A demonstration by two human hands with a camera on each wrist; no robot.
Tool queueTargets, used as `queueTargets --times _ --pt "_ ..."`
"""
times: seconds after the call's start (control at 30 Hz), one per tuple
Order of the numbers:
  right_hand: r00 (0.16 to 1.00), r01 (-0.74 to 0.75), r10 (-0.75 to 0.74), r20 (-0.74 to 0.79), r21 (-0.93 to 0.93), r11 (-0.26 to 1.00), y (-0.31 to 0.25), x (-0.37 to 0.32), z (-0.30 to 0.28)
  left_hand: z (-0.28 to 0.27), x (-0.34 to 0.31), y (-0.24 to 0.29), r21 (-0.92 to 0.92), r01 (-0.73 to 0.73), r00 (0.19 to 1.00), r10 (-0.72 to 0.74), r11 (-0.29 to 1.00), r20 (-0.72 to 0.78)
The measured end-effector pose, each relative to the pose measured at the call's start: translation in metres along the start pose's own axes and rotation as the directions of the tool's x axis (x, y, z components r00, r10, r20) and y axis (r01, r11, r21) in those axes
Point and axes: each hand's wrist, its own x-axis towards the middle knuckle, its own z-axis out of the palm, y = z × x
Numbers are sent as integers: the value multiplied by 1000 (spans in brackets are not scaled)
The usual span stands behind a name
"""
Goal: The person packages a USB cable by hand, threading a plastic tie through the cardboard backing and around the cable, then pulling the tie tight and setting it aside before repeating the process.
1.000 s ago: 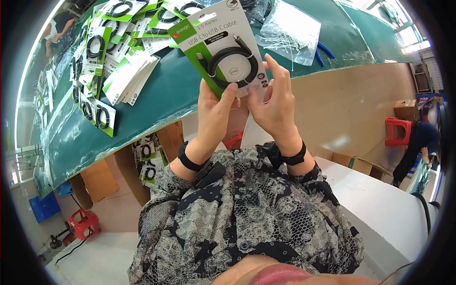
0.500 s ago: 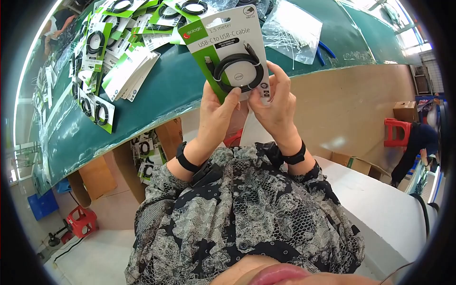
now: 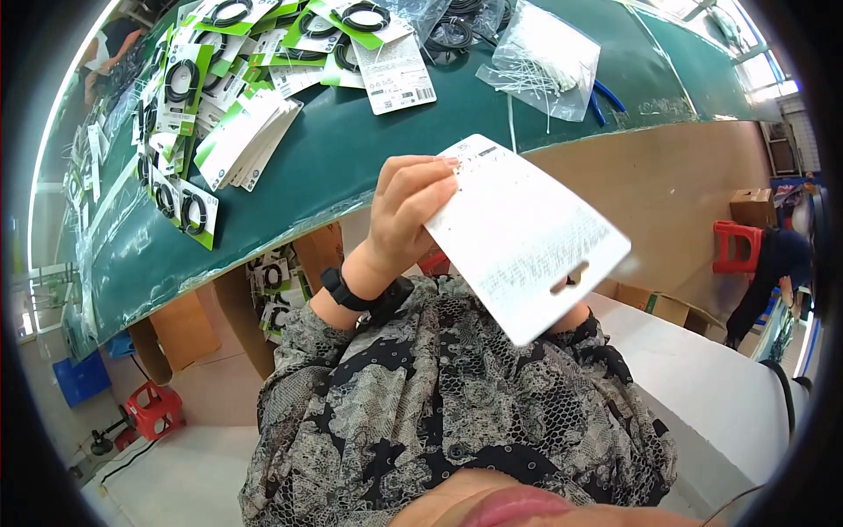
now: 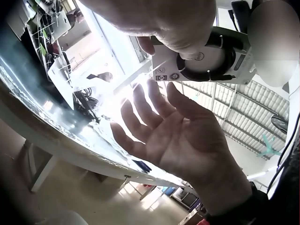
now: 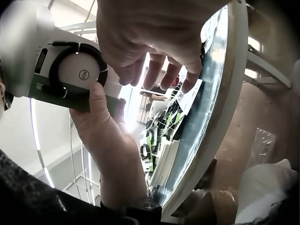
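My left hand (image 3: 408, 206) grips one end of a carded USB-C cable pack (image 3: 527, 228), fingers on the printed white back. The pack tilts over the lap, its hang slot at the end nearest the body. In the right wrist view the left thumb presses the front beside the coiled black cable (image 5: 100, 63). The head view has the right hand hidden behind the card. Both wrist views show that right hand (image 4: 178, 136) with fingers spread and loosely bent, fingertips close to the card's edge, nothing in its palm.
On the green table (image 3: 342, 167) lie a heap of packed cables (image 3: 180, 83), a stack of cards (image 3: 250, 140), a bag of white ties (image 3: 544, 66) and a blue-handled tool (image 3: 608, 98). Red stools (image 3: 736, 246) and a bent-over person (image 3: 777, 272) are farther off.
The pack has turned from its front to its white back, its slotted end swinging down toward the body. The right hand has left its lower edge and gone behind the card.
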Motion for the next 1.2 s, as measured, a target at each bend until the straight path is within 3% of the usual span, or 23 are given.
queueTargets --times 0.03,0.17,0.4,0.5,0.53,0.57,0.63,0.67,0.77,0.8,1.0,1.2 --pt "1000 -18 18 11 -8 1000 -3 -2 0 -2 3 4 66 -90 996 87 994 36" --pt "994 -88 90 59 -34 996 -19 -8 5 -2 7 8 104 -178 982 169 979 85" --pt "975 -173 180 127 -62 983 -32 -10 15 -4 5 13 47 -168 981 162 985 109" --pt "982 -4 -27 188 163 987 -22 -5 14 -5 4 15 25 -155 981 151 988 121" --pt "982 -6 -24 186 162 987 -18 -5 15 -5 5 16 23 -150 981 146 988 129" --pt "982 -126 70 173 342 931 -15 -6 16 -6 6 17 22 -145 980 141 989 138" --pt "947 -321 253 200 656 683 -8 -7 17 -6 7 18 27 -161 977 155 987 147" --pt "946 -324 256 201 657 681 -5 -6 15 -7 8 19 33 -179 973 172 983 156" --pt "952 -246 141 272 405 880 2 -4 6 -8 9 20 41 -198 967 188 979 174" --pt "951 -252 146 274 405 879 1 -5 -3 -8 9 20 41 -205 964 194 978 180" --pt "944 -306 330 30 461 833 11 -34 -18 -5 8 18 59 -218 965 206 974 163" --pt "846 -322 489 -213 526 787 7 -74 -36 -4 9 20 159 -278 952 250 947 176"
